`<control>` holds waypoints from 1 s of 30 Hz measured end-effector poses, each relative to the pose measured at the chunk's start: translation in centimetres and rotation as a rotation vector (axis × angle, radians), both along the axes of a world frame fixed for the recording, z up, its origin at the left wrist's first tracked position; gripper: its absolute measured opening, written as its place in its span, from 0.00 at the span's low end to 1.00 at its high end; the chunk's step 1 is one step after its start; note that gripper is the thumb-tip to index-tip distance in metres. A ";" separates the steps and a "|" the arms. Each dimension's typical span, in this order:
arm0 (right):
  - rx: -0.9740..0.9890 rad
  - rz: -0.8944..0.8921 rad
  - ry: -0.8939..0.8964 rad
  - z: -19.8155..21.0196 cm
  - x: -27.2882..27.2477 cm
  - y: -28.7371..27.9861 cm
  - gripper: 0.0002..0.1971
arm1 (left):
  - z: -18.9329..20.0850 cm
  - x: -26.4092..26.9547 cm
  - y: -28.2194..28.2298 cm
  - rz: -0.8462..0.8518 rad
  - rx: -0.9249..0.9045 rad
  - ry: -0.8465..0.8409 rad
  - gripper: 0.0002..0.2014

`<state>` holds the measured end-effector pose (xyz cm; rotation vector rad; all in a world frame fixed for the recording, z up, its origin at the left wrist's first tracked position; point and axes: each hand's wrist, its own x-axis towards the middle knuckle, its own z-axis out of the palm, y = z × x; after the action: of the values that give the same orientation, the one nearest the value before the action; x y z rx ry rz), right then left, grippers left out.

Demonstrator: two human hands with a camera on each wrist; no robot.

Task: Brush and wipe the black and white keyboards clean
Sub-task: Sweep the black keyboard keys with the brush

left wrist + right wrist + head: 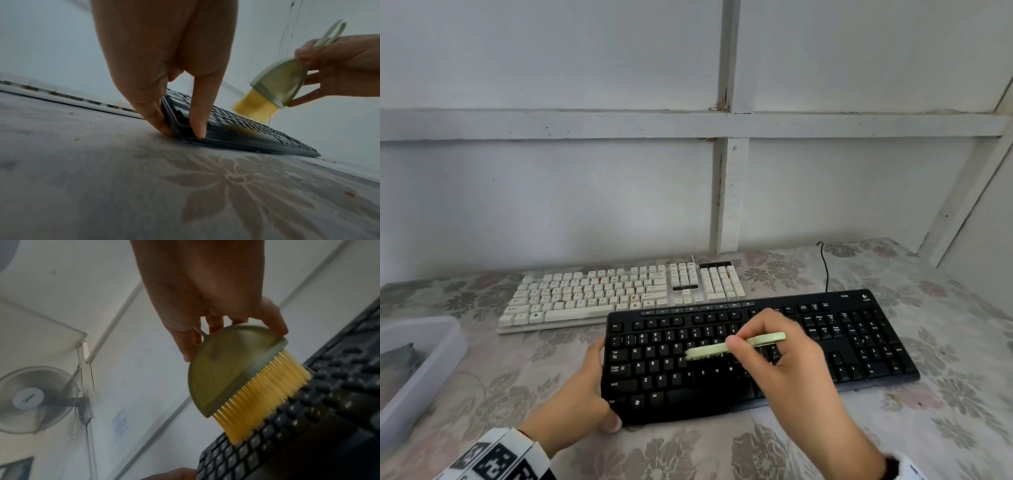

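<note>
Left hand [582,394] gripping black keyboard [859,342] lying left-right, brush [736,346] bristles leftward

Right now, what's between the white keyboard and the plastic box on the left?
Only bare flowered tablecloth lies between the white keyboard and the plastic box. The head view shows it.
</note>
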<state>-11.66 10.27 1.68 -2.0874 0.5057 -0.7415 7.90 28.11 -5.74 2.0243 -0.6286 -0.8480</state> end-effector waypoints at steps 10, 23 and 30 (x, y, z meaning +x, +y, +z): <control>0.119 -0.135 -0.100 -0.3 -1.8 -3.3 0.07 | -0.5 0.3 0.0 0.022 -0.007 0.020 0.61; 0.051 -0.254 -0.062 0.0 -4.6 -7.3 0.09 | -0.2 0.1 -0.1 0.009 0.038 -0.039 0.55; 0.071 -0.191 -0.028 -0.7 -5.0 -7.7 0.07 | 0.3 -0.2 -0.1 0.002 0.040 -0.022 0.58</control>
<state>-16.68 2.59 0.97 -1.9787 0.7136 -0.8485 7.73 28.05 -5.44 2.0725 -0.6263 -0.8435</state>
